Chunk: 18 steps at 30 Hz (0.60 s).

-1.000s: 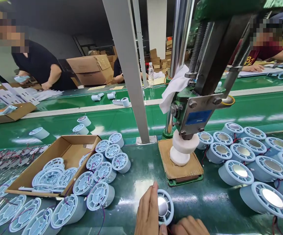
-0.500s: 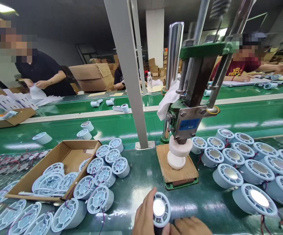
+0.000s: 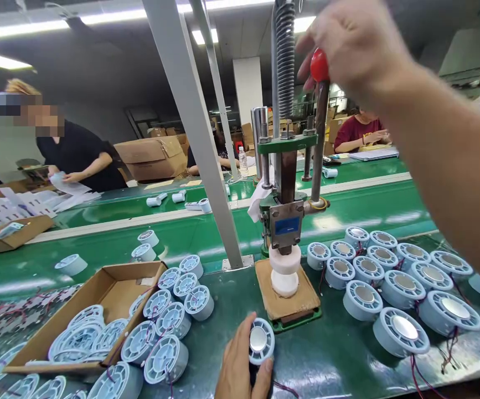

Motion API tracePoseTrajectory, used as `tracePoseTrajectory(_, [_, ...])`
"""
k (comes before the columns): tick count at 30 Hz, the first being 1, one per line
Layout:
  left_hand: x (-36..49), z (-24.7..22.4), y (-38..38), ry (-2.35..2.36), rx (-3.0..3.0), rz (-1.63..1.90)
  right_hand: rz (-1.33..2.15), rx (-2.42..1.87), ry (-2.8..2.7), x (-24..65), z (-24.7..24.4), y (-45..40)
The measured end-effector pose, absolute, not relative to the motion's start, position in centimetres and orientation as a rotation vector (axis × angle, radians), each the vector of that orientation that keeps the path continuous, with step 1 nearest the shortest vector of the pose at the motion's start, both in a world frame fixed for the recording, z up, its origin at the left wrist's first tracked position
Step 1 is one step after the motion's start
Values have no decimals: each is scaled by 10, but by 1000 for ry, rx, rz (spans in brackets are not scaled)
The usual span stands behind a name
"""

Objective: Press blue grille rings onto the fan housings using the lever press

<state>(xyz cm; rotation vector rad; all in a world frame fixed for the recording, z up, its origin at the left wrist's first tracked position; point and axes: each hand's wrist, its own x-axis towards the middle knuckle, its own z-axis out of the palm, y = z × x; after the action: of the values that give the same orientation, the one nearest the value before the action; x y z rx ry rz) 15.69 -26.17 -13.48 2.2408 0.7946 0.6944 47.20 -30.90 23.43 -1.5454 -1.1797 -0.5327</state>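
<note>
Head view: the left hand (image 3: 235,367) holds a silver-centred blue housing (image 3: 258,339) between thumb and fingers, apparently for steadiness; beyond it stands a press (image 3: 286,224). The right hand (image 3: 354,41), raised, meets the red knob (image 3: 319,65), presumably for leverage; grip unclear.

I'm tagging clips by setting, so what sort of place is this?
Most likely a factory assembly line. The signs are a green-and-steel lever press, rows of pale-blue, round, silver-centred plastic housings, and a long, glossy green belt-like surface.
</note>
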Motion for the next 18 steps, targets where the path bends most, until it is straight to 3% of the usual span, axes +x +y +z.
tracePoseTrajectory(4, [162, -117, -249, 804, 2091, 651, -401, -1388, -1192, 484, 227, -284])
tracePoseTrajectory(11, [229, -43, -219, 667, 1890, 645, -416, -1345, -1141, 486, 224, -286])
tracePoseTrajectory(18, [287, -47, -220, 371, 1759, 536, -418, -1378, -1169, 484, 223, -282])
